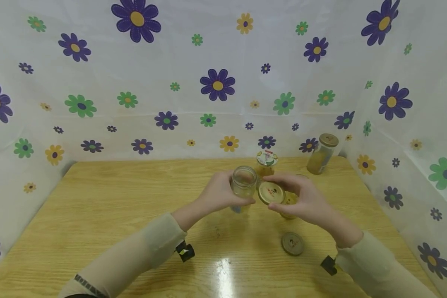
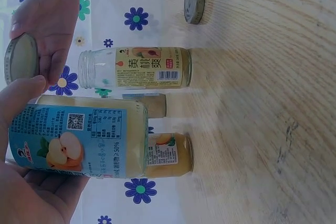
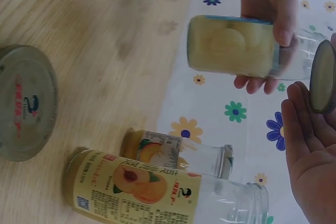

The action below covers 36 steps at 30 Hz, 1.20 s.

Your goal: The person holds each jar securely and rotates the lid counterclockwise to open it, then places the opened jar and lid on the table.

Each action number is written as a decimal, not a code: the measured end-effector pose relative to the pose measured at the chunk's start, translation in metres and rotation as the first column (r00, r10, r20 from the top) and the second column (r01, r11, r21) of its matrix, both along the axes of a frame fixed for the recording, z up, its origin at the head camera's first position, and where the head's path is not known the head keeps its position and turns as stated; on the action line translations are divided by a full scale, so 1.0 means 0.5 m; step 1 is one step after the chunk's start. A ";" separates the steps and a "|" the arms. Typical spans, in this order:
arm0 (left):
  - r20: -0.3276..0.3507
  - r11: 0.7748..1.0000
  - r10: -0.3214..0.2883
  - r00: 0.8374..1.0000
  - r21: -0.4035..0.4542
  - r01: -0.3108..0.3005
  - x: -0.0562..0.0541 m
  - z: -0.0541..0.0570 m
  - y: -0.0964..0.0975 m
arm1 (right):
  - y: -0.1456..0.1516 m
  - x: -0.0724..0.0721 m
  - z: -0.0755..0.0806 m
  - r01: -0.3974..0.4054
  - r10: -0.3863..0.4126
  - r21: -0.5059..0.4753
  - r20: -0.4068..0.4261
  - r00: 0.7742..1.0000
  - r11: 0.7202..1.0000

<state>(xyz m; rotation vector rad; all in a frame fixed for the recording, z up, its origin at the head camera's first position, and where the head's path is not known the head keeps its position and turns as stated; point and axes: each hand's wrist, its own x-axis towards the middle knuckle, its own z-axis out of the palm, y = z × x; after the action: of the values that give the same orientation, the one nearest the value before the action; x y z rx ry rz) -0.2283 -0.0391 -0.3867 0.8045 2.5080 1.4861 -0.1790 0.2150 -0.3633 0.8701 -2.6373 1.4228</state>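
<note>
The left hand [image 1: 222, 193] has its grip wrapped round an open blue-labelled jar [image 1: 244, 185], held above the worktop [image 1: 134, 236], and the right hand [image 1: 301, 196] pinches a gold lid [image 1: 271, 193] by its edge just beside it. An open yellow-labelled jar [image 2: 155, 67] stands near a small lidded jar [image 1: 267, 161]; a loose lid [image 1: 292, 243] lies in front, and a tall capped jar [image 1: 322, 155] stands at back right

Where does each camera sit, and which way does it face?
Head: on the head, facing forward and down at the table; left hand, right hand and sleeves show.
Left wrist: worn there, facing the held blue-labelled jar; both hands show.
Right wrist: worn there, facing that jar and the held gold lid; both hands show.
Both wrist views share the yellow-labelled peach jar.
</note>
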 end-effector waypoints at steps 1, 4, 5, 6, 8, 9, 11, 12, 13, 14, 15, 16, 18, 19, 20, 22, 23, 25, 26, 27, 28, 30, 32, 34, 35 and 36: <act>0.003 1.000 0.002 1.000 0.004 -0.002 0.000 0.001 0.000 | 0.001 0.001 -0.003 0.000 0.000 0.007 0.006 1.000 1.000; 0.015 1.000 0.010 1.000 0.007 -0.010 -0.002 0.003 -0.002 | 0.001 0.003 -0.013 -0.010 0.009 0.024 0.018 1.000 1.000; 0.016 1.000 0.014 1.000 0.005 -0.014 -0.003 0.003 -0.003 | 0.000 0.004 -0.017 -0.015 0.015 0.029 0.016 1.000 0.999; 0.016 1.000 0.017 1.000 0.003 -0.017 -0.004 0.003 -0.003 | 0.000 0.005 -0.021 -0.020 0.020 0.035 0.015 1.000 0.999; 0.018 1.000 0.026 0.999 -0.003 -0.026 -0.005 0.003 -0.005 | -0.002 0.007 -0.028 -0.032 0.031 0.039 0.007 0.999 0.999; 0.019 1.000 0.031 0.999 -0.005 -0.031 -0.006 0.002 -0.005 | -0.003 0.007 -0.031 -0.036 0.036 0.042 0.001 0.999 0.998; 0.014 0.999 0.043 0.999 -0.015 -0.043 -0.008 0.001 -0.006 | -0.005 0.010 -0.038 -0.036 0.036 0.048 -0.004 0.999 0.998; 0.015 0.999 0.048 0.999 -0.018 -0.047 -0.009 0.001 -0.005 | -0.005 0.011 -0.042 -0.032 0.033 0.058 -0.004 0.999 0.998; 0.015 0.998 0.052 0.999 -0.021 -0.052 -0.010 0.000 -0.005 | -0.005 0.013 -0.046 -0.028 0.028 0.068 -0.003 1.000 0.997; 0.015 0.998 0.056 0.998 -0.023 -0.056 -0.011 0.000 -0.004 | -0.006 0.014 -0.049 -0.030 0.030 0.072 -0.004 1.000 0.997; 0.014 0.998 0.060 0.998 -0.024 -0.059 -0.012 -0.001 -0.004 | -0.006 0.015 -0.053 -0.034 0.034 0.075 -0.003 0.999 0.997; 0.011 0.998 0.063 0.998 -0.025 -0.063 -0.013 -0.002 -0.004 | -0.007 0.016 -0.057 -0.038 0.038 0.078 -0.008 0.999 0.996; 0.013 0.998 0.065 0.998 -0.021 -0.064 -0.015 -0.004 -0.003 | -0.009 0.017 -0.066 -0.053 0.054 0.079 -0.010 0.998 0.995; 0.012 0.998 0.065 0.998 -0.020 -0.065 -0.015 -0.004 -0.002 | -0.009 0.017 -0.070 -0.062 0.063 0.074 -0.005 0.998 0.995; 0.011 0.998 0.063 0.998 -0.017 -0.063 -0.016 -0.005 -0.002 | -0.010 0.018 -0.075 -0.073 0.073 0.069 0.001 0.997 0.995; 0.014 0.998 0.058 0.998 -0.010 -0.057 -0.017 -0.006 -0.001 | -0.011 0.020 -0.083 -0.084 0.083 0.068 0.016 0.996 0.994; 0.015 0.999 0.054 0.998 -0.008 -0.053 -0.018 -0.007 0.000 | -0.012 0.021 -0.087 -0.089 0.087 0.067 0.030 0.996 0.994; 0.015 0.999 0.047 0.999 -0.001 -0.047 -0.018 -0.010 0.002 | -0.013 0.024 -0.092 -0.098 0.095 0.066 0.052 0.994 0.993; 0.016 0.999 0.044 0.999 0.002 -0.044 -0.019 -0.011 0.002 | -0.014 0.025 -0.094 -0.105 0.101 0.067 0.057 0.993 0.992; 0.016 0.999 0.043 0.999 0.004 -0.043 -0.019 -0.012 0.003 | -0.015 0.026 -0.096 -0.109 0.105 0.071 0.059 0.993 0.992; 0.014 0.999 0.043 0.999 0.003 -0.043 -0.020 -0.014 0.004 | -0.016 0.027 -0.098 -0.114 0.109 0.073 0.063 0.992 0.991; 0.015 0.999 0.043 0.999 0.003 -0.043 -0.020 -0.015 0.005 | -0.018 0.030 -0.102 -0.124 0.118 0.080 0.072 0.990 0.989; 0.018 0.999 0.042 0.999 0.000 -0.042 -0.020 -0.017 0.007 | -0.021 0.032 -0.107 -0.136 0.130 0.089 0.075 0.989 0.987; 0.024 0.999 0.040 0.999 -0.002 -0.040 -0.020 -0.017 0.008 | -0.024 0.034 -0.112 -0.146 0.138 0.102 0.082 0.987 0.984; 0.027 0.999 0.038 0.999 -0.001 -0.038 -0.019 -0.017 0.008 | -0.026 0.035 -0.115 -0.153 0.145 0.105 0.082 0.986 0.983; 0.029 0.999 0.035 0.999 0.002 -0.035 -0.019 -0.018 0.008 | -0.028 0.037 -0.118 -0.156 0.148 0.110 0.082 0.986 0.982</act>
<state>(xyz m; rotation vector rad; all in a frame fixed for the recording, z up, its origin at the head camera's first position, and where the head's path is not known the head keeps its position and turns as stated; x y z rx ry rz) -0.2378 -0.0351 -0.3957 0.7372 2.5122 1.5011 -0.1608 0.2012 -0.4221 1.0730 -2.7873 1.3680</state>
